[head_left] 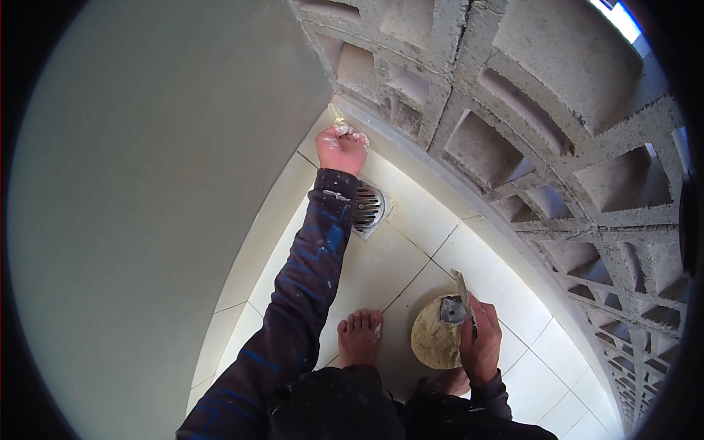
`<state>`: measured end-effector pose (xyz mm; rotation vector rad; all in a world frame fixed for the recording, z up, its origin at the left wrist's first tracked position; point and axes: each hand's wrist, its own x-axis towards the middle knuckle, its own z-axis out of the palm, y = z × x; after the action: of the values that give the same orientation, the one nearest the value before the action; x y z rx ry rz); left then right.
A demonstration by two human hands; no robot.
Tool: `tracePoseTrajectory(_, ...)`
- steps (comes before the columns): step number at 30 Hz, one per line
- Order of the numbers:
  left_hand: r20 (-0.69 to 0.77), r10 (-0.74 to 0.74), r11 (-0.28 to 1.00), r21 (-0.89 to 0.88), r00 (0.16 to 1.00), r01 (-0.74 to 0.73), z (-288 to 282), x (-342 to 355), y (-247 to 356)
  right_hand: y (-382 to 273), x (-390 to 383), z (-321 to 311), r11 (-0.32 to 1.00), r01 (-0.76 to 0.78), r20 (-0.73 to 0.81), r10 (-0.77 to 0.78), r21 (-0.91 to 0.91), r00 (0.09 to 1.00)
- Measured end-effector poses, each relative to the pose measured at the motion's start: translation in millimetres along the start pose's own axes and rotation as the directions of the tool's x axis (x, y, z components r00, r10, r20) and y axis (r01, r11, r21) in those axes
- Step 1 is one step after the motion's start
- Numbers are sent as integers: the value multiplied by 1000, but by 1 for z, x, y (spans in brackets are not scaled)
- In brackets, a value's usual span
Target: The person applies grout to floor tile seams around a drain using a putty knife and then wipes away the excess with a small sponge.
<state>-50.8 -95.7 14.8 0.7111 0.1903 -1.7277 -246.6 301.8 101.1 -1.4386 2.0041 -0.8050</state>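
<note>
1 flat tool [465,297] in right hand [482,341]

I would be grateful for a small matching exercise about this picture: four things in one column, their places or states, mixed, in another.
1. Left hand
2. Right hand
3. Floor drain
4. Block wall

A. grey, with large openings
B. metal, with slots
C. close to the corner
D. holding a thin tool

Pairs: 1-C; 2-D; 3-B; 4-A
</note>
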Motion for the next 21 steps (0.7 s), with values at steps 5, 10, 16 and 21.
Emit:
tracePoseTrajectory(5,82,62,994,90,995,-70,0,-24,0,-3,2,-1,1000,-8,11,8,17,1000)
tracePoseTrajectory(10,64,65,983,167,996,-75,-23,-20,-1,-6,3,1,999,-22,-7,23,27,1000)
tracePoseTrajectory(16,20,71,988,136,997,-73,-28,8,-11,-4,1,3,999,5,6,-5,33,1000)
tracePoseTrajectory(21,-51,79,995,70,996,-75,-10,2,-13,-3,2,2,999,-41,-2,41,21,999)
